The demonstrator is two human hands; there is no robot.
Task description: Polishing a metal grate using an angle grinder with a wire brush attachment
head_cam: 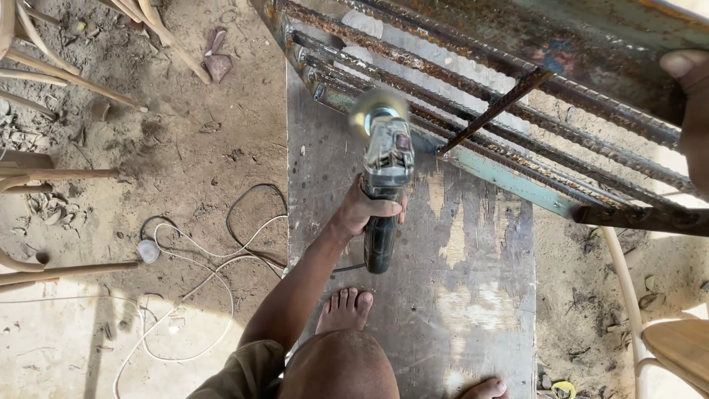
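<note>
One hand does the gripping here: my left hand (367, 209) is wrapped tight around the body of the angle grinder (384, 185), fingers curled over its grey housing. The blurred disc (378, 111) at its tip sits against the lower edge of the rusty metal grille (509, 111), which leans over a worn plywood board (473, 295). My right hand (690, 96) clasps the grille's upper frame at the picture's edge, thumb showing. My bare foot (345, 310) stands on the board; white and black cables (214, 258) lie on the dirt beside it.
</note>
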